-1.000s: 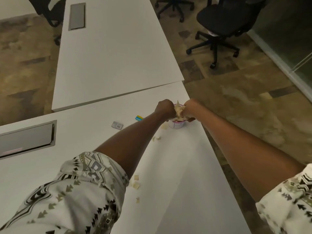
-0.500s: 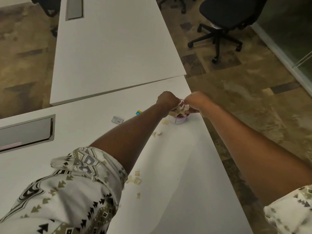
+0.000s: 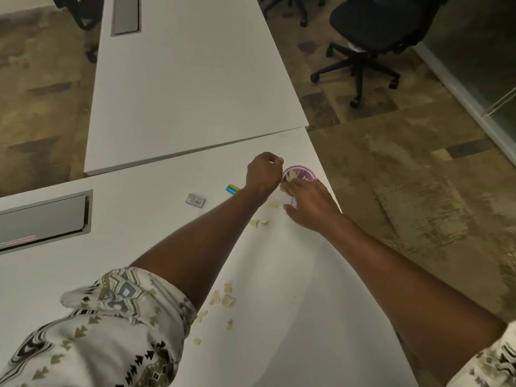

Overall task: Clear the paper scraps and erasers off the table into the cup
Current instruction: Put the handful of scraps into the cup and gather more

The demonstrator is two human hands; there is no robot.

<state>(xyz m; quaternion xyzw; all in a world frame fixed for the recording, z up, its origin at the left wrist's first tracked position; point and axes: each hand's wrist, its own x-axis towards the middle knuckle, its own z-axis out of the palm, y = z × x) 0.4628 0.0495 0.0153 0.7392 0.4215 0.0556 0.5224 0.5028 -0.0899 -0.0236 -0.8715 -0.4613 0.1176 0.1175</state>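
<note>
A pink-rimmed cup [image 3: 301, 172] stands near the right edge of the white table [image 3: 279, 275], with paper scraps inside. My left hand [image 3: 264, 172] is a closed fist beside the cup's left rim; nothing shows in it. My right hand [image 3: 310, 203] wraps the cup's near side, thumb low and fingers against the wall. A grey eraser [image 3: 195, 199] and a blue-and-yellow eraser [image 3: 232, 189] lie left of my left forearm. Loose scraps [image 3: 254, 223] lie just below the cup, and several more scraps [image 3: 224, 297] lie near my left sleeve.
The table's right edge drops to the floor just past the cup. A recessed cable hatch [image 3: 44, 219] sits at the far left. A second white table [image 3: 181, 79] adjoins at the back. A black office chair [image 3: 371, 32] stands on the floor at the upper right.
Both hands were bunched over the cup's mouth with scraps. Now the right hand has dropped onto the cup's near side, the left fist has drawn off to the left, and the rim shows.
</note>
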